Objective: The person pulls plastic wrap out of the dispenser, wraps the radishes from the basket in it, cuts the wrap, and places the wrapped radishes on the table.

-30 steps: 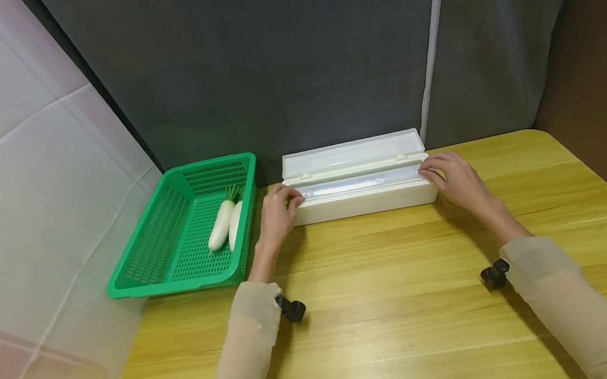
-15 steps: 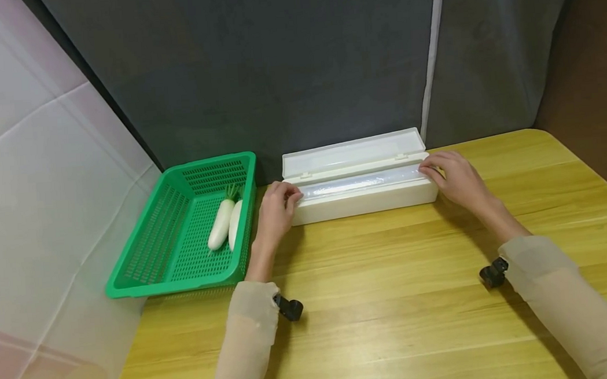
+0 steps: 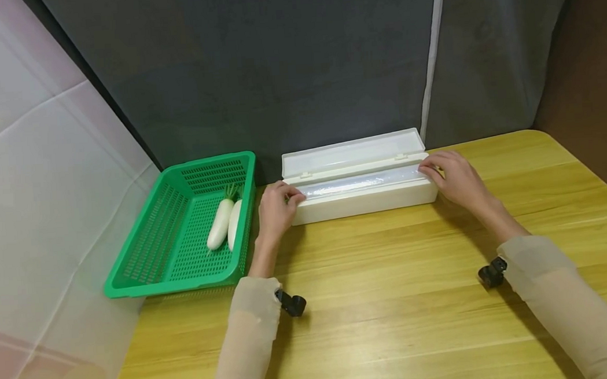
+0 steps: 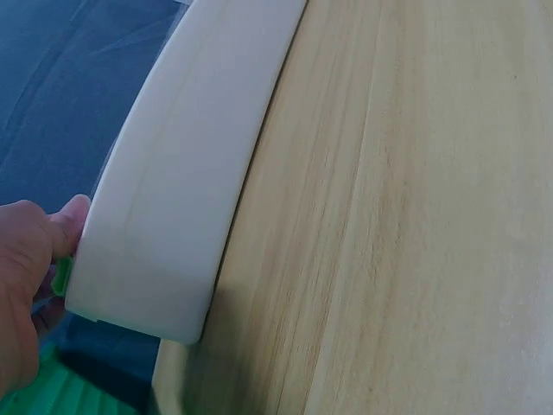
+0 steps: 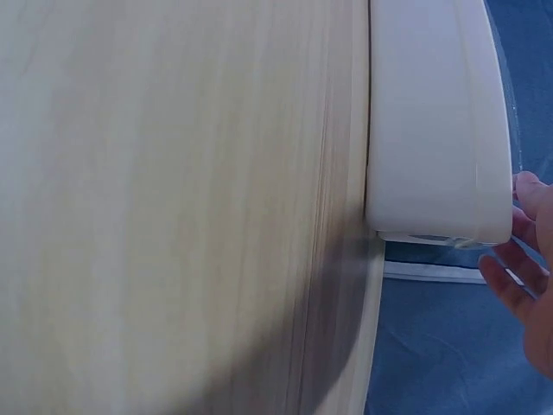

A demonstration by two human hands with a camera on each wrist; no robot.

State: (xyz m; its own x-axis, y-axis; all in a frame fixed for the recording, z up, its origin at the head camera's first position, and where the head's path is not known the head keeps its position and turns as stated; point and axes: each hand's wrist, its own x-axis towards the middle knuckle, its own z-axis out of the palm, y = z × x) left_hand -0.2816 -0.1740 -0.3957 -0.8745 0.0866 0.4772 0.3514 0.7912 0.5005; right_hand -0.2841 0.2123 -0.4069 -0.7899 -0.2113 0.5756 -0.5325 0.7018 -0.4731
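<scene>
A long white cling film dispenser box point(image 3: 367, 202) stands at the back of the table, its lid point(image 3: 353, 153) tipped back. Inside lies a roll of clear cling film point(image 3: 363, 182). At the box's left end my left hand point(image 3: 277, 209) pinches the film's edge between thumb and fingers. My right hand point(image 3: 455, 181) pinches the film at the opposite end. Both wrist views show the box's smooth front, with the left hand point(image 4: 22, 277) and right hand point(image 5: 534, 259) at its ends. Exactly how the fingertips meet the film is partly hidden.
A green plastic basket point(image 3: 184, 286) stands left of the box, close to my left forearm. Two white radishes point(image 3: 221, 224) lie inside along its right wall. Behind the wooden table point(image 3: 394, 300) hangs a dark grey cloth point(image 3: 275, 69); a pale sheet point(image 3: 37, 188) borders the left.
My left hand shifts slightly left, then back right along the film's end. The right hand and the box stay practically in place.
</scene>
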